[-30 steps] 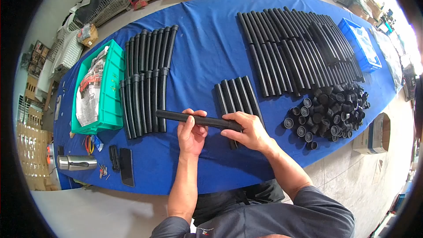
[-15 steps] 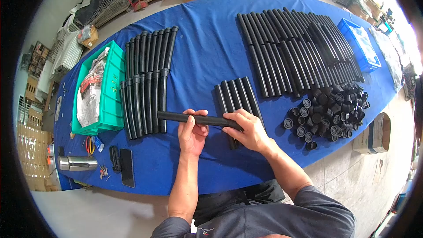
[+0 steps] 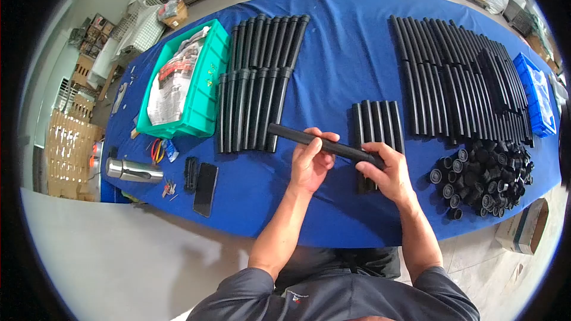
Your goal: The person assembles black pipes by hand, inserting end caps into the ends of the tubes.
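A black plastic tube (image 3: pixel 289 134) is held across my body, tilted with its left end higher in the view. My left hand (image 3: pixel 312 163) grips it near the middle, thumb on the near side and fingers behind. Around its right end my right hand (image 3: pixel 389 172) is closed, partly hiding that end. Just behind it a small group of loose black tubes (image 3: pixel 378 120) lies side by side on the blue cloth. Right of my right hand is a heap of black end caps (image 3: pixel 485 178). Left of the held tube, capped black tubes (image 3: pixel 253 89) lie in two rows.
A green crate (image 3: pixel 199 104) with newspaper stands at the left. Many black tubes (image 3: pixel 461 77) are stacked at the back right beside a blue bin (image 3: pixel 538 107). A steel flask (image 3: pixel 134 170), keys (image 3: pixel 169 189) and a phone (image 3: pixel 205 190) lie near the front left edge.
The view has swung left, so everything on the table sits further right in it. The held tube has tipped, its right end now lower. Both hands keep their hold.
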### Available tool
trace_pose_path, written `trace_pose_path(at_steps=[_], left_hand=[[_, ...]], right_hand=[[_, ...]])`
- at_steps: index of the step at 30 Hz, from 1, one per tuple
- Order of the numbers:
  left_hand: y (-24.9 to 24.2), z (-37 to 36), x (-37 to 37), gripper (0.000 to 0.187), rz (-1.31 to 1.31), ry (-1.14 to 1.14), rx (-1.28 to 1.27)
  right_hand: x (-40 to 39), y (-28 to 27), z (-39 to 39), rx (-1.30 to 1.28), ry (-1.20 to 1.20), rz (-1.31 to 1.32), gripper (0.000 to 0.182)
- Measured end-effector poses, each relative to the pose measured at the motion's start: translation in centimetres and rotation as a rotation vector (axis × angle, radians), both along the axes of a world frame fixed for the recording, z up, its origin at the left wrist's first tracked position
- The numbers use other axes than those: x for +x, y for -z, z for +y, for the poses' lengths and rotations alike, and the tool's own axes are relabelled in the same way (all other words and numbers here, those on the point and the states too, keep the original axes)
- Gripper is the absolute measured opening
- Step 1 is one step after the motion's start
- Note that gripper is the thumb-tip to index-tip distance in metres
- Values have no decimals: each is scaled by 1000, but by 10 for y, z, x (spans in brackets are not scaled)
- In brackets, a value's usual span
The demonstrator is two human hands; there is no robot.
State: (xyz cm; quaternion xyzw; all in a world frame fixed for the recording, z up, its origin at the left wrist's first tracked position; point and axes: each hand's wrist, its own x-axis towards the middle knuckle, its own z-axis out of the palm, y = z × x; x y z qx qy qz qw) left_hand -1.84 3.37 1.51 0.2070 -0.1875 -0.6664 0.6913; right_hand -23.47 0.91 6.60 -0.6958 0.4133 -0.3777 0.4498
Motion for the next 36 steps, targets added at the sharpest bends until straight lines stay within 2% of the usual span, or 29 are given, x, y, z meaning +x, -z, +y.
trace_pose_path(at_steps=[5,9,10,13,15,18,21,23,25,26,27,29,33,34,36], left_hand=[[-2,0,-4,26,-56,15,-16],[0,-1,1,29,-104,-8,-57],[0,-1,4,35,-82,-19,-58],[-5,-5,17,41,1,-154,-120],[-9,-5,23,42,-53,-281,-141],[-17,-2,22,38,-174,-331,-49],[-23,1,25,33,-516,-422,50],[-21,6,40,26,-765,-443,-17],[-49,19,47,27,-1227,-280,-133],[-69,23,48,32,-1685,-320,-236],[-89,24,46,34,-1866,-284,-385],[-101,26,40,37,-2074,-175,-522],[-104,28,9,44,-2157,-44,-716],[-101,25,10,50,-2135,-80,-822],[-103,20,9,53,-2116,-35,-849]], right_hand=[[-5,7,-3,20,46,-42,29],[-6,2,-2,267,80,-196,27],[-7,-3,-4,297,80,-265,25],[-11,5,-12,319,131,-466,23],[-16,10,-15,349,136,-523,20],[-18,7,-18,426,159,-602,19],[-21,6,-19,436,211,-683,21],[-24,5,-22,454,235,-769,29],[-29,6,-25,489,233,-819,31],[-32,4,-25,486,240,-820,32],[-33,2,-26,477,235,-827,33],[-34,5,-26,488,219,-836,31],[-32,5,-25,505,183,-804,27],[-35,8,-27,480,175,-801,33],[-34,8,-26,446,186,-835,42]])
